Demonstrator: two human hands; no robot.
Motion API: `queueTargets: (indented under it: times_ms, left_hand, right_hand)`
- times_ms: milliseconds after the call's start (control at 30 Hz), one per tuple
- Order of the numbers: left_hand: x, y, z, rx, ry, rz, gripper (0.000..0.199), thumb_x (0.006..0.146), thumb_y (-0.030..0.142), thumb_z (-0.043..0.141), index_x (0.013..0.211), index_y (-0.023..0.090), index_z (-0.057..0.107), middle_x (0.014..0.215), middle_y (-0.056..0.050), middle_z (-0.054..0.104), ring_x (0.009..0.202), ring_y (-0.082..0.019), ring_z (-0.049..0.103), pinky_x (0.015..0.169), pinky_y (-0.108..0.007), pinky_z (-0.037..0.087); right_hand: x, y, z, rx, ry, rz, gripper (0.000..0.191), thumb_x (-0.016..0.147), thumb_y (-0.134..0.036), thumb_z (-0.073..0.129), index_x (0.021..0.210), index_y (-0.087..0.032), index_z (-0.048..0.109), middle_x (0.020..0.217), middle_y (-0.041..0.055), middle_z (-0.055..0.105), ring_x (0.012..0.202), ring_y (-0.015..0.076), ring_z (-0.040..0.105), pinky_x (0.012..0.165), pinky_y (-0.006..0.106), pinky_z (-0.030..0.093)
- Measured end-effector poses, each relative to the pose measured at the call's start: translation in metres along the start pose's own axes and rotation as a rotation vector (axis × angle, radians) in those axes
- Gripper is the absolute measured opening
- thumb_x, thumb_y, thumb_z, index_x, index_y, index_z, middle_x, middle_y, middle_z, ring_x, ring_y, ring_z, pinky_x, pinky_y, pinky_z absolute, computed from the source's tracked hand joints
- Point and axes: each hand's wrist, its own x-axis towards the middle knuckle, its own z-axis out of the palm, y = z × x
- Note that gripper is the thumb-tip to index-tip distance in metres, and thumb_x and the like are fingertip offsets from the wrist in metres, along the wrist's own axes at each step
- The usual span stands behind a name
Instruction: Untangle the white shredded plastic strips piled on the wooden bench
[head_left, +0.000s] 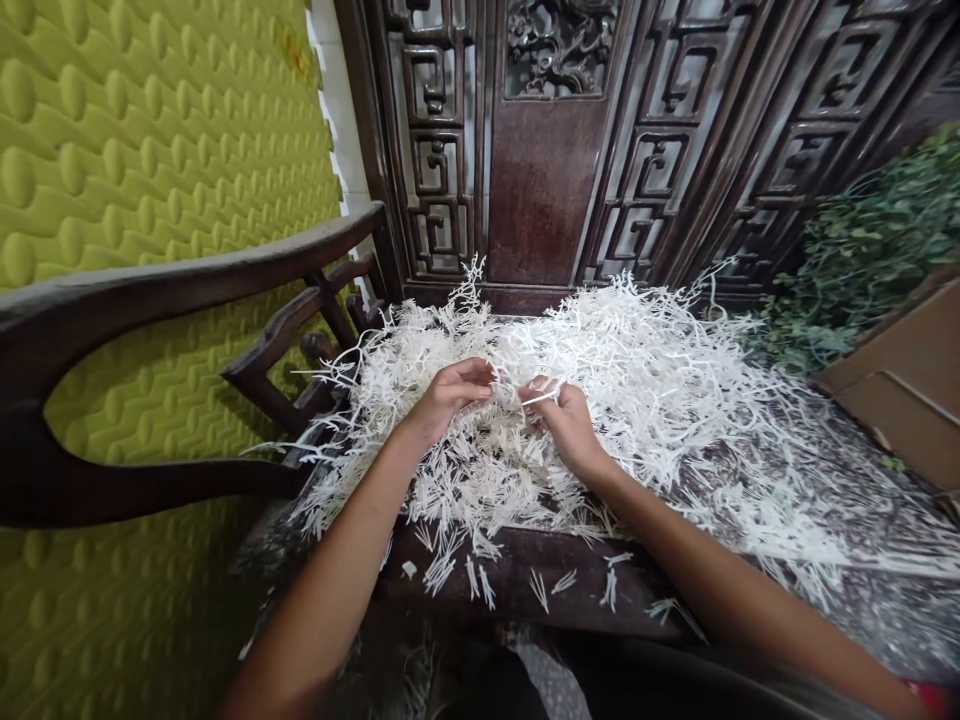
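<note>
A large heap of thin white branching plastic stems (637,370) covers the dark wooden bench seat. My left hand (454,395) is over the middle of the heap, its thumb and fingers closed together. Whatever lies between those fingertips blends into the white pieces behind. A short way to the right, my right hand (562,415) pinches a white plastic stem (541,398) that shows across its thumb. The fingertips of both hands face each other with a small gap between them. Small white sprigs (442,570) lie loose along the bench's front edge.
A curved wooden armrest (187,270) stands on the left, before a yellow-green embossed wall covering (165,140). Behind the heap rises a carved wooden backrest (544,190). Green artificial foliage (870,250) and a cardboard box (907,385) are on the right.
</note>
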Motion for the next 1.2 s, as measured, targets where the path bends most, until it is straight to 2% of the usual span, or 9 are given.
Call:
queueTargets:
  times_ms: [100, 233, 433, 567, 733, 967, 1200]
  left_hand:
    - [-0.001, 0.000, 0.002, 0.017, -0.016, 0.001, 0.025, 0.068, 0.022, 0.073, 0.093, 0.019, 0.068, 0.098, -0.006, 0.066, 0.090, -0.018, 0.060, 0.088, -0.036, 0.045]
    - [0.000, -0.003, 0.007, 0.075, 0.040, 0.005, 0.024, 0.071, 0.033, 0.074, 0.090, 0.020, 0.070, 0.102, -0.007, 0.068, 0.091, -0.019, 0.060, 0.086, -0.034, 0.046]
    - [0.002, -0.005, 0.009, 0.013, 0.141, 0.049, 0.019, 0.072, 0.034, 0.075, 0.079, 0.018, 0.067, 0.085, -0.002, 0.066, 0.078, -0.012, 0.059, 0.076, -0.026, 0.046]
    - [0.003, -0.005, 0.010, 0.020, 0.193, 0.056, 0.020, 0.072, 0.034, 0.074, 0.079, 0.017, 0.067, 0.083, -0.001, 0.064, 0.077, -0.011, 0.058, 0.072, -0.024, 0.046]
    - [0.005, -0.008, 0.009, 0.023, 0.316, -0.013, 0.019, 0.070, 0.033, 0.074, 0.076, 0.016, 0.067, 0.082, -0.003, 0.064, 0.074, -0.012, 0.058, 0.065, -0.022, 0.045]
    - [0.010, -0.016, 0.009, 0.025, 0.385, -0.094, 0.019, 0.064, 0.029, 0.075, 0.072, 0.014, 0.066, 0.077, -0.004, 0.063, 0.067, -0.011, 0.057, 0.059, -0.021, 0.043]
    - [0.012, -0.017, 0.021, -0.021, 0.441, -0.124, 0.011, 0.060, 0.020, 0.070, 0.065, 0.013, 0.064, 0.067, -0.002, 0.058, 0.060, -0.009, 0.052, 0.053, -0.020, 0.039]
  right_hand:
    - [0.000, 0.000, 0.000, -0.009, -0.006, -0.009, 0.036, 0.081, -0.052, 0.063, 0.069, -0.019, 0.054, 0.062, -0.0025, 0.048, 0.053, 0.0112, 0.045, 0.048, 0.024, 0.041]
    - [-0.001, -0.003, 0.001, -0.063, -0.050, -0.034, 0.031, 0.083, -0.049, 0.062, 0.079, -0.019, 0.058, 0.069, -0.0012, 0.054, 0.058, 0.0124, 0.049, 0.053, 0.024, 0.041]
    - [-0.002, -0.004, 0.002, -0.071, -0.070, -0.057, 0.028, 0.085, -0.045, 0.060, 0.081, -0.018, 0.061, 0.075, 0.0001, 0.058, 0.062, 0.0128, 0.051, 0.056, 0.025, 0.041]
    - [0.000, -0.002, 0.002, -0.090, -0.046, -0.044, 0.027, 0.084, -0.046, 0.061, 0.083, -0.019, 0.061, 0.074, -0.0005, 0.058, 0.062, 0.0130, 0.050, 0.057, 0.025, 0.040]
    - [-0.001, -0.005, 0.002, -0.158, -0.068, -0.110, 0.031, 0.087, -0.048, 0.057, 0.077, -0.018, 0.059, 0.070, -0.0008, 0.055, 0.062, 0.0133, 0.048, 0.058, 0.025, 0.038]
    - [-0.006, -0.012, 0.005, -0.250, -0.101, -0.104, 0.040, 0.089, -0.053, 0.051, 0.070, -0.017, 0.055, 0.065, -0.0003, 0.052, 0.057, 0.0133, 0.044, 0.053, 0.025, 0.033]
    - [-0.004, -0.007, 0.004, -0.221, -0.107, -0.155, 0.041, 0.087, -0.046, 0.055, 0.058, -0.018, 0.046, 0.057, -0.0025, 0.042, 0.054, 0.0116, 0.037, 0.052, 0.025, 0.027]
